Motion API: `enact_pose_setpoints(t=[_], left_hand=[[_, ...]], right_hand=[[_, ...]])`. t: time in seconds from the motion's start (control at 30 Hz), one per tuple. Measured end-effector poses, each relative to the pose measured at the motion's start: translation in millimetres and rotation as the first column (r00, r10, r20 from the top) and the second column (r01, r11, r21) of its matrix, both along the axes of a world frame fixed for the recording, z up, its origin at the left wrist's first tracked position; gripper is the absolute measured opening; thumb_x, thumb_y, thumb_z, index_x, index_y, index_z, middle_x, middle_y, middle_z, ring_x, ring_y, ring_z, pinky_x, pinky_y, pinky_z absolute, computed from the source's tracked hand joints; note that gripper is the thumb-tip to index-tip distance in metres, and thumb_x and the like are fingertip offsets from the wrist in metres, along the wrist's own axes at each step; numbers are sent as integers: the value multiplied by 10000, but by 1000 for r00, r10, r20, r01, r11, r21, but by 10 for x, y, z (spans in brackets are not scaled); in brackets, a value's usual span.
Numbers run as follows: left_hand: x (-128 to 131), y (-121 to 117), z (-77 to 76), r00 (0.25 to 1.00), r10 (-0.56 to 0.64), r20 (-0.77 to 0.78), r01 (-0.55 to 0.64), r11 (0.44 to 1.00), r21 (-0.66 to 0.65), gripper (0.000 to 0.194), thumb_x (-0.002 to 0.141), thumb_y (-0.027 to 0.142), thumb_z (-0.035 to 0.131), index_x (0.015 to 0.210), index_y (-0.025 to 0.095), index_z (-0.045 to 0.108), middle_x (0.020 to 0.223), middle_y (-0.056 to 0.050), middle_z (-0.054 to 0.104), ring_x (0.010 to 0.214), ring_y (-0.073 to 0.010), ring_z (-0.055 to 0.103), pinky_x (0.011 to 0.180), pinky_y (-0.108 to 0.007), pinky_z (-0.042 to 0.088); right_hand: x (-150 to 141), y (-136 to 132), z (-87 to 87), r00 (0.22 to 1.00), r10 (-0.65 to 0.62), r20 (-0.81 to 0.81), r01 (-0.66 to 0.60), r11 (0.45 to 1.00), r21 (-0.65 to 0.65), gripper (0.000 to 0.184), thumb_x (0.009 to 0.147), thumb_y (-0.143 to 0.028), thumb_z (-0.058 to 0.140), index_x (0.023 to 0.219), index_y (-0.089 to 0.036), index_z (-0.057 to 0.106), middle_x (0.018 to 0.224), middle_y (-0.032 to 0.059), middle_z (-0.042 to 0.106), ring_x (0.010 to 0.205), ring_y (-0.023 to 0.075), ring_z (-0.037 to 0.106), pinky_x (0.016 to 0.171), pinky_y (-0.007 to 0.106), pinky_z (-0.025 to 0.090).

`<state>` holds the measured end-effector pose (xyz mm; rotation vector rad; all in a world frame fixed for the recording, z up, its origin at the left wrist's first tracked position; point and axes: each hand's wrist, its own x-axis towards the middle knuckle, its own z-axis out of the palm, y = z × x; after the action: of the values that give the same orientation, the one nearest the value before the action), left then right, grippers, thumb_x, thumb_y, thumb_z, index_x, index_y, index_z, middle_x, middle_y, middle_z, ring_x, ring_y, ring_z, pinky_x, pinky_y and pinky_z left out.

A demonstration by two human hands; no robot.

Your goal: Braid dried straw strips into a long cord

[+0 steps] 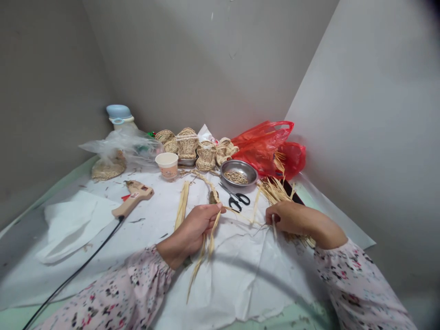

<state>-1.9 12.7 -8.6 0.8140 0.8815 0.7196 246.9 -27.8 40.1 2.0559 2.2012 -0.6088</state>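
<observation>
My left hand (199,223) is closed on a braid of pale straw (207,182), pinching it between thumb and fingers. From the grip the braid runs away towards the back, while loose straw ends hang down in front and one strand stretches right. My right hand (292,217) has its fingers curled together, low beside a bundle of dry straw strips (275,190). Thin strands lie near its fingertips; what they grip is too small to make out. Scissors (235,198) with black handles lie between the hands, beyond them. Flat straw strips (182,205) lie left of the braid.
A glue gun (134,199) with a black cable lies left, near white paper (75,224). Farther back are a paper cup (167,167), a metal bowl (239,173) of small straw pieces, woven straw pieces (187,144), a red plastic bag (263,146), a clear bag (127,144) and a blue-capped bottle (119,114).
</observation>
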Motion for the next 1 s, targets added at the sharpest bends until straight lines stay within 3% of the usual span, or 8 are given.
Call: enact_pose_setpoints(t=[0.17, 0.27, 0.37, 0.47, 0.57, 0.67, 0.83, 1.0], left_hand=[[-1, 6, -13, 1000, 2, -14, -2, 1000, 18, 268, 726, 359, 657, 745, 93, 625, 454, 101, 263, 394, -27, 186, 374, -172, 109], [-10, 15, -43, 1000, -12, -1, 12, 999, 52, 289, 726, 373, 654, 767, 88, 626, 478, 109, 219, 412, -30, 150, 383, -176, 98], [-22, 31, -86, 999, -34, 20, 32, 997, 73, 299, 734, 382, 647, 783, 87, 625, 494, 110, 198, 427, -34, 128, 390, -183, 88], [-28, 44, -119, 998, -52, 42, 49, 995, 89, 294, 748, 375, 632, 791, 84, 623, 501, 107, 201, 433, -37, 121, 393, -190, 77], [-25, 47, -130, 997, -61, 42, 56, 993, 108, 283, 755, 366, 622, 787, 86, 618, 493, 107, 202, 431, -39, 122, 392, -196, 77], [-17, 47, -132, 997, -61, 40, 55, 990, 130, 258, 754, 363, 622, 732, 108, 589, 487, 107, 204, 424, -40, 131, 389, -197, 88], [-8, 37, -121, 995, -61, 75, 51, 990, 129, 302, 749, 377, 619, 615, 163, 452, 494, 107, 215, 418, -36, 134, 388, -192, 95], [-3, 19, -102, 997, -39, 74, 31, 993, 111, 312, 734, 375, 636, 621, 170, 429, 486, 112, 218, 414, -33, 131, 389, -187, 95]], right_hand=[[-86, 67, 137, 981, 90, -170, -28, 942, 335, 162, 724, -145, 554, 731, -234, 688, 712, 6, 637, 621, 134, 551, 595, 243, 401], [-223, -12, 312, 929, 144, -340, 114, 764, 635, 103, 762, -268, 595, 789, -223, 684, 847, 40, 616, 675, 138, 541, 605, 252, 417], [-368, -183, 465, 773, 183, -607, 368, 650, 665, 104, 765, -303, 622, 809, -212, 649, 854, 37, 612, 620, 113, 519, 528, 226, 401], [-520, -300, 504, 511, 113, -852, 515, 753, 409, 167, 788, -328, 602, 919, -224, 601, 684, -15, 577, 465, 73, 423, 414, 196, 316], [-732, -271, 373, 374, 11, -927, 425, 887, 182, 334, 773, -335, 603, 1076, -211, 539, 620, -44, 550, 400, 59, 374, 380, 190, 278], [-955, -161, 114, 443, -56, -895, 348, 931, 114, 378, 786, -305, 550, 1138, -173, 502, 603, -49, 545, 437, 77, 438, 428, 200, 342], [-1110, -68, -268, 658, -47, -751, 333, 913, 234, 343, 776, -225, 496, 1113, -189, 551, 626, -35, 569, 533, 105, 508, 542, 220, 399], [-1142, -79, -387, 707, -55, -705, 337, 903, 268, 370, 758, -199, 480, 1115, -191, 576, 623, -25, 580, 563, 127, 526, 566, 229, 401]])
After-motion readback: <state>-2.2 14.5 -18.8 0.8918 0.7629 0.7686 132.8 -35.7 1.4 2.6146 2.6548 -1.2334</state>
